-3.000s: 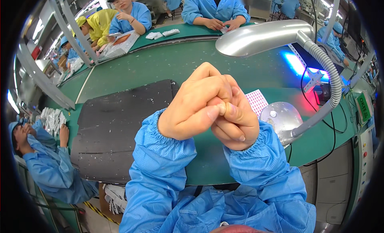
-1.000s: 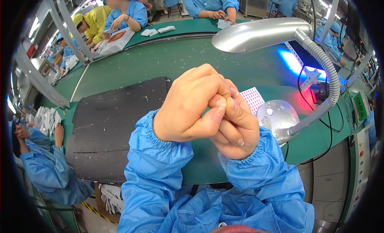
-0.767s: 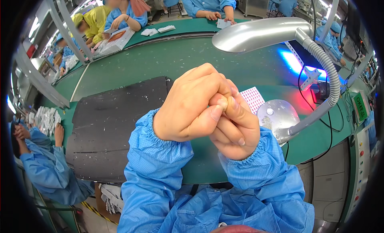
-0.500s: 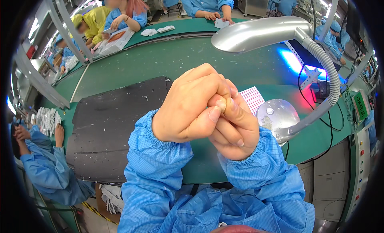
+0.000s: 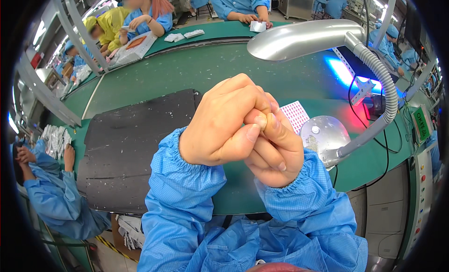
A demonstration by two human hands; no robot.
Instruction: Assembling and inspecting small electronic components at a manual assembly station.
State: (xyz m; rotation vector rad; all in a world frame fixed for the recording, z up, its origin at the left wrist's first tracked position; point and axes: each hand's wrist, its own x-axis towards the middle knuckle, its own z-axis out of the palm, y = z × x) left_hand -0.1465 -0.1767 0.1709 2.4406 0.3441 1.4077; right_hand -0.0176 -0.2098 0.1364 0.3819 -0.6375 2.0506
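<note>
My left hand (image 5: 222, 125) and my right hand (image 5: 278, 153) are pressed together in front of me, above the green bench (image 5: 234, 188). Both are closed, with curled fingers and the thumb tips and fingertips meeting between them. Whether anything small is pinched there is hidden. Blue elastic-cuffed sleeves cover both wrists. Beside the left hand lies a black mat (image 5: 135, 146) with pale specks on it. Partly behind the right hand is a white sheet with rows of small red marks (image 5: 293, 114).
A silver gooseneck lamp (image 5: 304, 40) arches over the right side; its round base (image 5: 322, 134) stands beside my right hand. Black cables (image 5: 388, 150) hang off the bench. Across the green belt (image 5: 187, 68), co-workers handle white pieces. Another person (image 5: 61, 197) sits at the left.
My hands stay together, almost still. Across the belt, a co-worker's white piece has been turned and shifted slightly. Another co-worker, at the upper left, has moved their hands a little.
</note>
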